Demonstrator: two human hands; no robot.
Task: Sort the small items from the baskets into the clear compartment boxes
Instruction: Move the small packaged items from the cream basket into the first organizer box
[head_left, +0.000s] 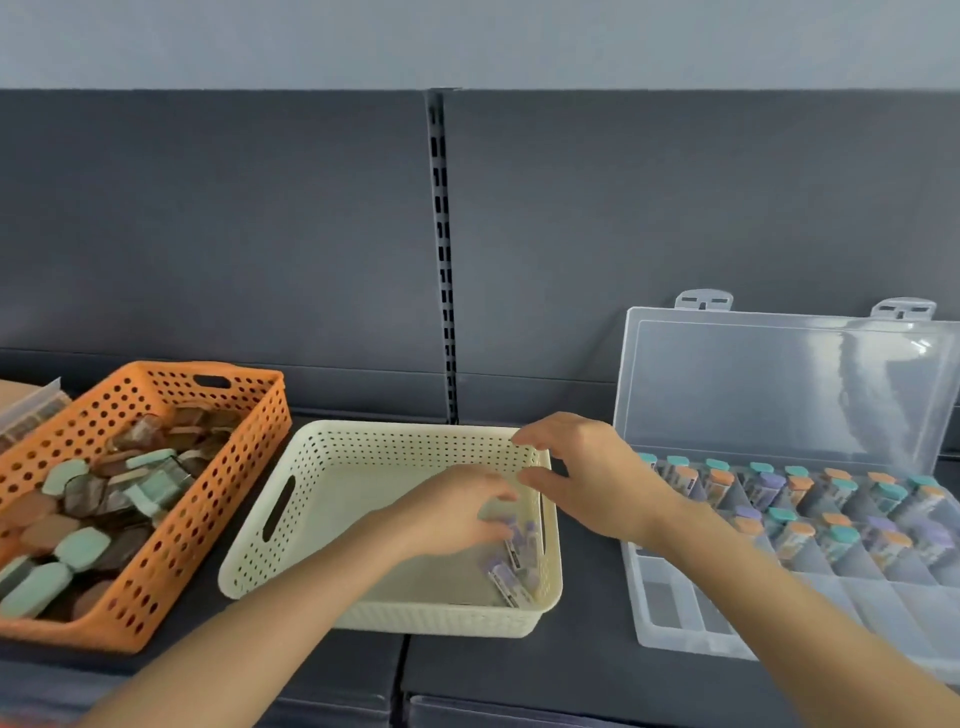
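Note:
A cream perforated basket (311, 441) stands in the middle and holds a few small purple-capped tubes (511, 577) against its right wall. My left hand (452, 514) reaches into the basket, with thumb and fingers closing on one of these tubes. Hovering over the basket's far right corner, my right hand (597, 478) has its fingers loosely bent and holds nothing. To the right lies the clear compartment box (670, 613) with its lid (779, 384) raised. Its far rows hold tubes with teal, orange and purple caps (836, 499), and its near compartments look bare.
An orange perforated basket (171, 519) at the left is full of brown and mint flat pieces (83, 545). Part of another clear container (31, 410) shows at the far left edge. A dark panel wall with a slotted upright (441, 260) stands behind the dark shelf surface.

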